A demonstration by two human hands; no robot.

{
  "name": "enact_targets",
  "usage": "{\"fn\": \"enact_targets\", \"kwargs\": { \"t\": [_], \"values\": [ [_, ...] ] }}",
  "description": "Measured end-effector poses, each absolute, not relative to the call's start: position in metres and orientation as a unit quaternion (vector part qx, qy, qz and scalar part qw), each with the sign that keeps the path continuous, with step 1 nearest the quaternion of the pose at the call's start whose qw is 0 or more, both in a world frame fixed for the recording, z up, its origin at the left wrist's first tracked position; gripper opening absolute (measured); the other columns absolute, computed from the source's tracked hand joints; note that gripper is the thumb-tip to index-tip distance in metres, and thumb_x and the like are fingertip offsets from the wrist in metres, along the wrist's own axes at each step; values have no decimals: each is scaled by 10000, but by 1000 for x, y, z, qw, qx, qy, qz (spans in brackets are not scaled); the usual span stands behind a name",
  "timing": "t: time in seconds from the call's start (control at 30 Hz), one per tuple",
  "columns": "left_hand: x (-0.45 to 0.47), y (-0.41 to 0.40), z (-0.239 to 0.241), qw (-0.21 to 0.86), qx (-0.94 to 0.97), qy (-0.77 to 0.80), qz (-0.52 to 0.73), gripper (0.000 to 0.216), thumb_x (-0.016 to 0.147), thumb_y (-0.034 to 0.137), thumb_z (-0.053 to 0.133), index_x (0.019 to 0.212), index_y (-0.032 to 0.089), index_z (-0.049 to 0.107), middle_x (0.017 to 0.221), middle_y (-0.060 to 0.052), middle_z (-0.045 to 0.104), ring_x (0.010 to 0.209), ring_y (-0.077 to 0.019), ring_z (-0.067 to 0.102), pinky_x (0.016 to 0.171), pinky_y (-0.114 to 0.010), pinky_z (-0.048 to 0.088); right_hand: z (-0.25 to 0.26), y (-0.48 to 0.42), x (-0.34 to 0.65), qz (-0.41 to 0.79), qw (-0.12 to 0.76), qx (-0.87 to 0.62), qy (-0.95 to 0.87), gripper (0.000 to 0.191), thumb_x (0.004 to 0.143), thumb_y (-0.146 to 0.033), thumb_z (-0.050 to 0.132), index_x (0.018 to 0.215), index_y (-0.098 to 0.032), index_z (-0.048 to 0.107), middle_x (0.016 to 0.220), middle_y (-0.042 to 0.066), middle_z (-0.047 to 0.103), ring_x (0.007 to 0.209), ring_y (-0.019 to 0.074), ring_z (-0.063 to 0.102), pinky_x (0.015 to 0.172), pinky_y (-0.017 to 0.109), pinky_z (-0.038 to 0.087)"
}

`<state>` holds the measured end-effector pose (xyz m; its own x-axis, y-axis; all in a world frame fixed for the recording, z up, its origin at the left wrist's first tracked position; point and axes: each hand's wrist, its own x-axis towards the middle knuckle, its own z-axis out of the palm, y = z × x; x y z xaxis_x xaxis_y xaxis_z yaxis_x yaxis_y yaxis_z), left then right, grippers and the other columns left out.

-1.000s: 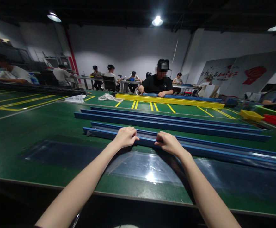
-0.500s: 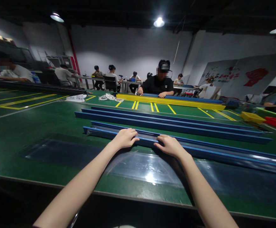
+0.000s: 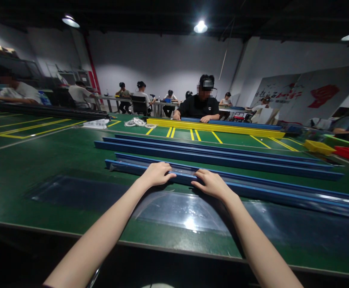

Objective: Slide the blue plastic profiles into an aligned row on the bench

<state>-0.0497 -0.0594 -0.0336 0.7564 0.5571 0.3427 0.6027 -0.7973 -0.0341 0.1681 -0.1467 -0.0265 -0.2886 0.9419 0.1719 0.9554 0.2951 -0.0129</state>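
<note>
In the middle of the frame, the left hand (image 3: 157,174) and the right hand (image 3: 210,184) lie palm-down, close together, on the nearest blue rail (image 3: 267,192). This rail runs from the centre left towards the right edge across the green table (image 3: 42,160). Each hand's fingers curl over the rail's far lip and close on it, and the thumbs point at one another along the near side. Just below the hands, a sheet of clear film (image 3: 180,210) lies flat and catches a lamp's glare. Behind the held rail lie more blue rails (image 3: 222,158), roughly parallel to it. Further up the frame, a person in a black shirt (image 3: 200,107) has both hands on a yellow rail (image 3: 216,127).
</note>
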Motion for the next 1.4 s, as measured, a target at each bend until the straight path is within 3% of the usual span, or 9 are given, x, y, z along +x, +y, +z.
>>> {"fn": "enact_targets", "kwargs": {
  "t": [0.1, 0.33, 0.53, 0.9, 1.07, 1.4],
  "values": [
    [-51, -59, -31, 71, -934, -315, -152, 366, 838, 467, 361, 803, 186, 593, 861, -19, 605, 832, -151, 554, 663, -223, 388, -30, -145, 167, -45, 76, -587, -805, 326, 855, -383, 337, 1071, -209, 510, 1016, 70, 562, 942, 159, 504, 719, 233, 343],
    [-52, -58, -33, 73, -935, -318, -137, 403, 842, 494, 330, 821, 191, 595, 881, -22, 591, 821, -153, 556, 652, -223, 385, -26, -141, 168, -33, 70, -575, -815, 243, 855, -330, 360, 835, -192, 560, 862, 53, 603, 818, 144, 535, 644, 215, 310],
    [-51, -59, -33, 77, -937, -316, -124, 414, 848, 495, 312, 835, 189, 590, 877, -28, 582, 833, -154, 553, 661, -220, 389, -22, -140, 170, -1, 64, -574, -817, 206, 824, -303, 399, 800, -194, 572, 848, 56, 625, 777, 143, 541, 614, 211, 283],
    [-40, -73, -32, 80, -946, -294, -107, 333, 847, 455, 352, 881, 193, 554, 867, -28, 574, 848, -157, 545, 642, -216, 391, -12, -149, 186, 55, 51, -584, -808, 187, 756, -261, 427, 669, -189, 575, 638, 10, 585, 574, 103, 465, 514, 206, 246],
    [-37, -75, -34, 78, -942, -309, -107, 338, 850, 458, 345, 878, 194, 553, 878, -35, 576, 864, -169, 543, 627, -225, 390, -13, -150, 186, 60, 56, -594, -800, 193, 763, -291, 431, 706, -197, 590, 694, 18, 614, 618, 120, 503, 532, 207, 277],
    [-37, -74, -33, 86, -946, -293, -108, 338, 853, 452, 344, 883, 188, 554, 894, -37, 575, 874, -167, 538, 650, -226, 394, -25, -143, 158, -19, 87, -566, -820, 303, 824, -394, 384, 970, -208, 572, 923, 55, 605, 858, 156, 538, 668, 217, 327]
  ]
}}
